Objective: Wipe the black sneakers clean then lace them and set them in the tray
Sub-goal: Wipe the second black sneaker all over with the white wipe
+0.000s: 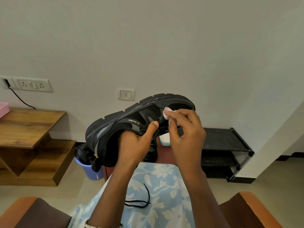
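A black sneaker (131,116) is held up in front of me, upside down, its sole toward the wall and its toe to the right. My left hand (136,142) grips it at the opening, thumb on the lace area. My right hand (184,129) pinches a small white wipe (167,113) against the sneaker's side near the toe. A loose black lace (144,201) lies on my lap. The second black sneaker (152,152) stands partly hidden behind my hands. A pink tray (3,109) shows at the far left edge.
A wooden side table (29,125) stands at left. A blue bin (92,168) with a black bag sits below the sneaker. A teal-rimmed white container (165,139) rests on a dark red surface. A black shoe rack (222,148) is on the right. Chair arms frame my lap.
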A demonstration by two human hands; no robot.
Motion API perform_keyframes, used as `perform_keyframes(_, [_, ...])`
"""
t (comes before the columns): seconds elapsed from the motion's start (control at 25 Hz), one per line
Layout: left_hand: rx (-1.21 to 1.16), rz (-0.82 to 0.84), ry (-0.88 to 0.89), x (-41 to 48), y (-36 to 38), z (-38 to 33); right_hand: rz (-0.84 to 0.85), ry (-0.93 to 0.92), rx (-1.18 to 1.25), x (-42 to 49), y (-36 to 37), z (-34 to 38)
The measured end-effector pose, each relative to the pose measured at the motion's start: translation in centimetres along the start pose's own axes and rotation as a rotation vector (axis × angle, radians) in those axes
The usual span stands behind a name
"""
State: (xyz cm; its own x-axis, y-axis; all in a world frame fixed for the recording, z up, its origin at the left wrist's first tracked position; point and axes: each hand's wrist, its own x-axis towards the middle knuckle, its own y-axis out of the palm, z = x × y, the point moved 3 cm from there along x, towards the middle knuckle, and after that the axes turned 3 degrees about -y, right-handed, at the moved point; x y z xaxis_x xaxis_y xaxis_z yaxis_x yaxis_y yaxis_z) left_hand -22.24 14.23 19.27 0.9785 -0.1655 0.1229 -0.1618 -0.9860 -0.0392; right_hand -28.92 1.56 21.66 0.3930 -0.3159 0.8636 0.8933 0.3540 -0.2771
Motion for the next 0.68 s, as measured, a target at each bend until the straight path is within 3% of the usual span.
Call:
perform_keyframes(0.2, [-0.109,-0.015,-0.025,0.0,-0.4,-0.3,-0.040,0.075,0.028,-1.4,-0.7,-0.3])
perform_keyframes(0.44, [0.068,0.040,0.054,-0.6,0.6,-0.1,0.009,-0.023,-0.032,1.6,0.2,0.8])
perform_keyframes(0.68, [0.056,-0.027,0.011,0.0,0.1,0.5,0.008,0.059,-0.021,-1.3,-0.4,0.0])
